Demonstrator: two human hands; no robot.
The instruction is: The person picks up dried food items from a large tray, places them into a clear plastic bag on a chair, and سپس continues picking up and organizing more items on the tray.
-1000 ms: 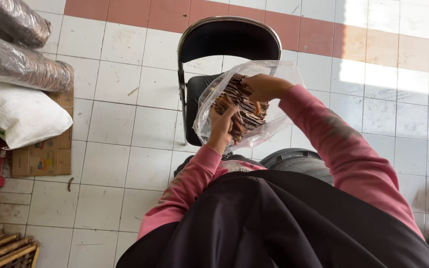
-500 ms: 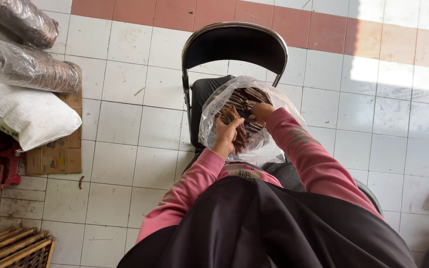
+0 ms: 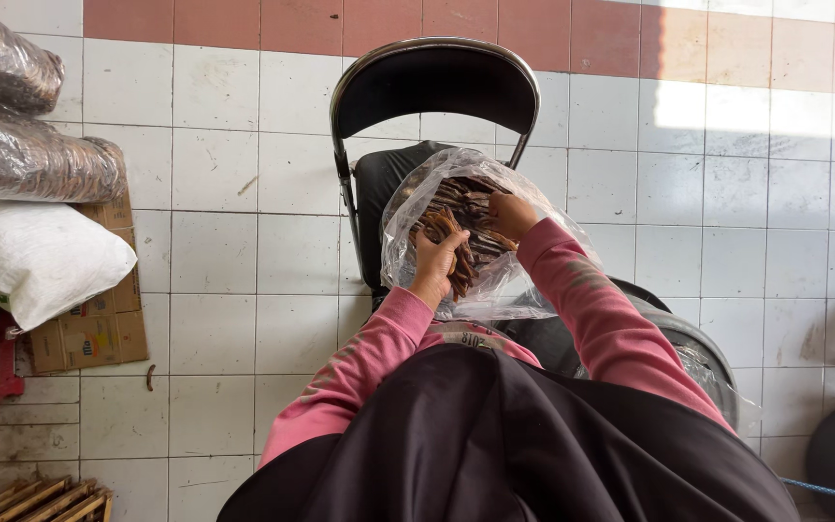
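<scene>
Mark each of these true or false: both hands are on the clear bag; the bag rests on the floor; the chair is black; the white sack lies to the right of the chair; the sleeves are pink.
1. Both the left hand and the right hand are on the clear bag. True.
2. The bag rests on the floor. False: it is over the seat of the chair.
3. The chair is black. True.
4. The white sack lies right of the chair. False: it lies to the left.
5. The sleeves are pink. True.

One chair, one clear bag, three stacked sacks
</scene>
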